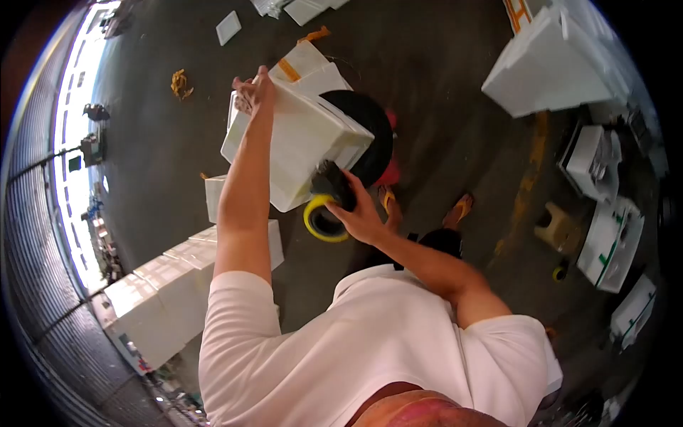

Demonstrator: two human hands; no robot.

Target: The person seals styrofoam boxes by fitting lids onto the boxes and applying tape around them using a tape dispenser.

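A white foam box (302,139) sits tilted in front of me, partly over a round black support (380,142). My left hand (255,92) is at the box's far left edge, its fingers curled against it. In my right hand (361,217) is a black tape dispenser (333,183) with a yellow-rimmed roll, held against the near side of the box. Behind the box lies another white foam piece (302,57) with an orange tape strip on it. Under the black support, red parts show; its lower part is hidden.
A row of white foam boxes (167,285) stands at the left. At the right are a large white box (548,64), more white containers (612,242) and a beige stool (557,229). Crumpled tape (181,84) and a white lid (228,28) lie on the floor.
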